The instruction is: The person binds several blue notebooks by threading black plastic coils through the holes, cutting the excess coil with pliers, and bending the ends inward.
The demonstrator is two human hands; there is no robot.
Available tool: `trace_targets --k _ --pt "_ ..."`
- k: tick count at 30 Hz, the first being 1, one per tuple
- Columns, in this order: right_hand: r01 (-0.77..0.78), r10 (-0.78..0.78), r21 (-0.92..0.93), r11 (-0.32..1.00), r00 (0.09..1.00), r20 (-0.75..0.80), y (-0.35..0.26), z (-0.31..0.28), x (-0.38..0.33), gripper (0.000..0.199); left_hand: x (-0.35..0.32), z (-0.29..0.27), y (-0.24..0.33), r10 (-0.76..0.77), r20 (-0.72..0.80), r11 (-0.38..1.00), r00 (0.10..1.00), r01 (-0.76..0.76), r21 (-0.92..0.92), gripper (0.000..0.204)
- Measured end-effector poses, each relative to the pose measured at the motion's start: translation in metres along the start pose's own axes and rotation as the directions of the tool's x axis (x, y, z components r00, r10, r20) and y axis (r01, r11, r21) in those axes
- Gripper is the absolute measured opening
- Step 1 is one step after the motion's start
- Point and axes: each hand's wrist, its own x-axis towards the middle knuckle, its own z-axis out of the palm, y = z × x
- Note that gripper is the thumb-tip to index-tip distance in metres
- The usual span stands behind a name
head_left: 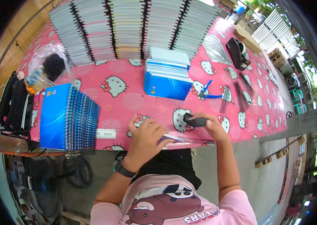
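Note:
Near the table's front edge, my left hand (148, 139) is closed on a thin notebook (173, 138), seen almost edge-on. A dark spiral coil (201, 141) runs along the edge to the right of it. My right hand (214, 128) grips a black, rounded object (196, 120) just above the coil; its exact kind I cannot make out. Left of my hands stands a row of blue spiral-bound notebooks (55, 118). Beyond them lies a pile of blue-covered notebooks (169, 88). Blue-handled pliers (208, 93) rest open on the table to its right.
Tall stacks of spiral-bound books (126, 30) line the back of the pink patterned table (123, 99). Loose black coils (241, 96) and a black tape dispenser (237, 54) lie at right. A clear plastic bag (49, 63) sits far left; a fan (44, 183) stands below.

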Motion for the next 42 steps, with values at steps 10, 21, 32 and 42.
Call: trace_targets --k 10,21,32,42 --pt "0.192 -0.249 0.308 0.932 0.956 0.158 -0.017 0.023 -0.014 0.057 -0.001 0.007 0.002 0.045 -0.034 0.999 0.998 -0.046 -0.021 0.022" --pt "0.018 -0.007 -0.201 0.979 0.998 0.056 -0.031 0.032 0.001 0.059 -0.006 0.005 -0.004 0.02 -0.041 0.999 0.999 -0.022 -0.05 0.025" --pt "0.176 -0.251 0.257 0.95 0.922 0.296 -0.041 0.046 0.013 0.046 -0.023 0.035 -0.023 -0.464 -0.337 0.718 0.819 0.126 -0.684 0.085" --pt "0.134 -0.079 -0.264 0.955 0.975 0.209 -0.045 0.047 0.022 0.056 -0.03 0.034 -0.039 -0.381 0.095 0.5 0.92 0.291 -0.816 0.042"
